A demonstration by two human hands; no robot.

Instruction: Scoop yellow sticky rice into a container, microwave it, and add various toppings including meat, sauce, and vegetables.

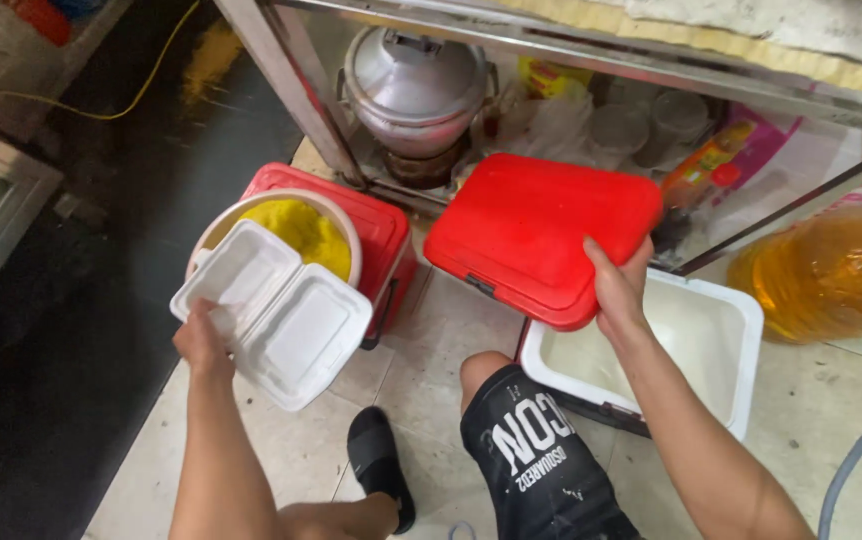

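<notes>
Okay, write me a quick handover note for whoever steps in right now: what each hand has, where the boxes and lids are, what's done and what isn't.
Left hand: holds the open white foam clamshell box by its near corner; both halves look empty.
Right hand: grips the edge of the red cooler lid, lifted and tilted above the white-lined cooler.
That cooler stands open on the tiled floor; its inside looks empty.
The white bucket of yellow food sits uncovered on a second red cooler, right behind the foam box.
Done: lid off, box opened.
Left: nothing is in the box yet; lid not set down.
</notes>
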